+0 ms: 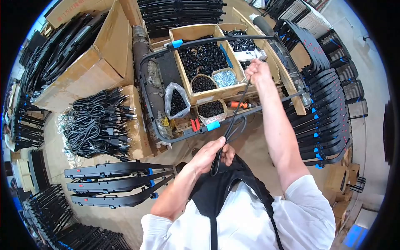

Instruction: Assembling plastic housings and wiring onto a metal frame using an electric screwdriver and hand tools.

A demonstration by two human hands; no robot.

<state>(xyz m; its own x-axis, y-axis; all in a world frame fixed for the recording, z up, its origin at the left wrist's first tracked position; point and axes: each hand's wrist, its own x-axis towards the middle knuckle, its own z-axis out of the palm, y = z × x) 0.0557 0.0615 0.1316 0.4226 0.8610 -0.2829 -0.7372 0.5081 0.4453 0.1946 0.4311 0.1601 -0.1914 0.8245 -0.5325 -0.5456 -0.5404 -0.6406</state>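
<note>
A black power cord (233, 117) runs stretched between my two hands. My right hand (257, 71) is closed on its upper part, over the wooden parts box, beside a white metal fixture (246, 56). My left hand (211, 155) is closed around the folded cord close to my body, with a loop hanging below the fingers and another beside them. The cord's ends cannot be made out. Under the cord lies a black curved frame (183, 136) with blue clips (213, 126), resting across the bench around the parts box.
The wooden box (204, 98) holds black plastic parts and screws. Red-handled pliers (195, 124) and an orange tool (238, 105) lie near its front. At left, a carton holds coiled cords (96, 125) beside several black frames (118, 185). More frames (323, 112) are stacked at right.
</note>
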